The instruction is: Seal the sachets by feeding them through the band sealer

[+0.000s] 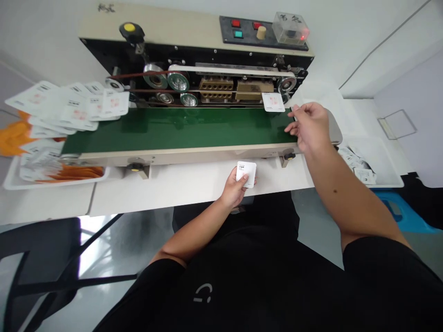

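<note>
My left hand (235, 188) grips a small white printed sachet (246, 171) in front of the machine, thumb across its face; whether more than one is stacked there I cannot tell. Over the right end of the green conveyor belt (180, 131), my right hand (311, 124) hovers with fingers apart and nothing between them. Just left of those fingers, another white sachet (273, 102) lies with its upper edge at the sealing machine's band (238, 93). At the belt's left end, several white sachets (74, 108) overlap in a fanned pile.
A white tray (116, 174) at lower left holds white and orange packets. To the right, a white bin (389, 173) contains several sachets. The band sealer's control panel (245, 34) has coloured buttons. A blue stool (411, 216) stands at the right, a dark chair (44, 258) at the left.
</note>
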Available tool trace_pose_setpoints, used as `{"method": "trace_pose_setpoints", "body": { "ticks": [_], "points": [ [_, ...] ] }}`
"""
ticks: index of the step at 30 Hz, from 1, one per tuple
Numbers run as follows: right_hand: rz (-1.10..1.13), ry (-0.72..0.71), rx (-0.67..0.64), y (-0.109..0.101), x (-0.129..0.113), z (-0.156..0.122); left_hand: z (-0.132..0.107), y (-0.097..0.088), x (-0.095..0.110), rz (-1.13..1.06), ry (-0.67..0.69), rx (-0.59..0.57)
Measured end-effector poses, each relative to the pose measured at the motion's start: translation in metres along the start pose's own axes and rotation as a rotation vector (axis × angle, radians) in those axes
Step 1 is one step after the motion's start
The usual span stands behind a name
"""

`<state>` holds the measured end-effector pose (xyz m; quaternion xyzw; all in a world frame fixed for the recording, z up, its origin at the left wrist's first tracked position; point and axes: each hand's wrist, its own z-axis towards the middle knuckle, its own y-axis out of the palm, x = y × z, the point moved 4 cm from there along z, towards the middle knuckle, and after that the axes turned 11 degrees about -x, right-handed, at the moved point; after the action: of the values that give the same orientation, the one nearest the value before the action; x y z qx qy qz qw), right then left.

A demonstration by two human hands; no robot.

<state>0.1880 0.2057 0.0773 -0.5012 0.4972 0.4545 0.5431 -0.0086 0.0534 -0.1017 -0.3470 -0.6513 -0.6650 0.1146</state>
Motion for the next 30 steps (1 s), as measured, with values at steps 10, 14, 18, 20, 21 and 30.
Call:
{"method": "trace_pose_setpoints", "body": {
  "ticks": [10, 14, 18, 20, 21, 30],
  "points": [
    [-0.241, 0.199, -0.416, 0.032, 0.096, -0.156, 0.004, 0.002, -0.002, -0.068, 0.078, 0.021],
    [-0.202, 0.289, -0.520, 0.042, 0.120, -0.165, 0.004, 0.006, -0.001, 0.003, 0.064, 0.001],
    [-0.171, 0.296, -0.512, 0.045, 0.125, -0.163, 0.004, 0.008, -0.003, 0.077, 0.059, -0.045],
    [-0.142, 0.298, -0.494, 0.045, 0.124, -0.162, 0.004, 0.008, -0.003, 0.109, 0.062, -0.064],
    [-0.127, 0.297, -0.482, 0.044, 0.124, -0.161, 0.004, 0.009, -0.003, 0.124, 0.067, -0.072],
    [-0.107, 0.161, -0.360, 0.014, 0.077, -0.149, 0.004, 0.010, 0.003, 0.170, 0.125, -0.171]
  ]
}}
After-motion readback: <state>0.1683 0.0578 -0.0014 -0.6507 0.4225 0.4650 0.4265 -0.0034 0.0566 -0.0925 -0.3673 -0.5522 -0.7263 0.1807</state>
